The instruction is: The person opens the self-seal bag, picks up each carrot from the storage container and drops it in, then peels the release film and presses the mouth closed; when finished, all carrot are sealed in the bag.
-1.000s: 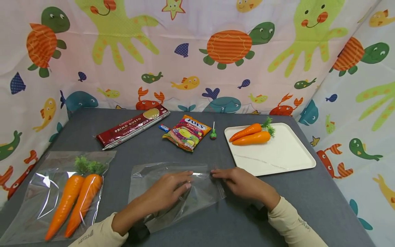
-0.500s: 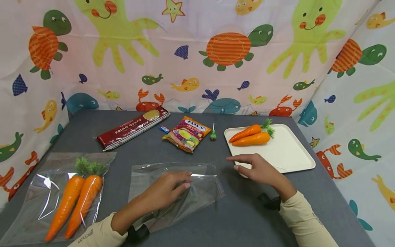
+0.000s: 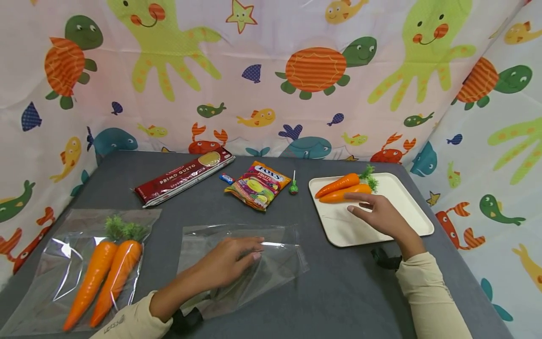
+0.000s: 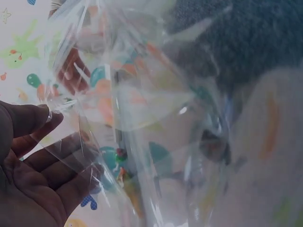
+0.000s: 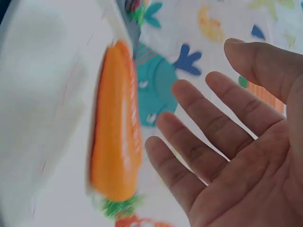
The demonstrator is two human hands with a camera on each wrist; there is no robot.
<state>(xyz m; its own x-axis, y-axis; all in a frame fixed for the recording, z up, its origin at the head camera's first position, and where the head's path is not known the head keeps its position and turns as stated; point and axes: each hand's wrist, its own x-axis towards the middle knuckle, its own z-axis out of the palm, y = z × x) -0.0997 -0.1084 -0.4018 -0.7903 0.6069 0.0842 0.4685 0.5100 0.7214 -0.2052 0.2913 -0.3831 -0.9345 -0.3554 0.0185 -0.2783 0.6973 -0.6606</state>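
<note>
My left hand (image 3: 228,261) pinches the edge of a clear plastic bag (image 3: 279,266) between thumb and index finger, with the other fingers behind the film in the left wrist view. The bag lies crumpled on the grey tabletop and nothing shows inside it. Over the white tray (image 3: 402,207) my right hand (image 3: 378,216) hovers with spread, relaxed fingers, holding nothing. Two toy carrots with green tops lie at the tray's left side: a rear carrot (image 3: 340,183) and a front carrot (image 3: 334,195), the latter partly covered by my fingertips in the head view.
At the left lies another clear bag (image 3: 55,301) containing two bigger carrots (image 3: 97,278). Toward the back are a red spaghetti pack (image 3: 182,176), a small blue wrapped candy (image 3: 227,178), a fruit candy bag (image 3: 259,186) and a green lollipop (image 3: 293,189). A printed curtain (image 3: 254,42) encloses the table.
My right hand has left the bag's right edge and travelled right over the tray to the carrots. The left hand has stayed on the bag.
</note>
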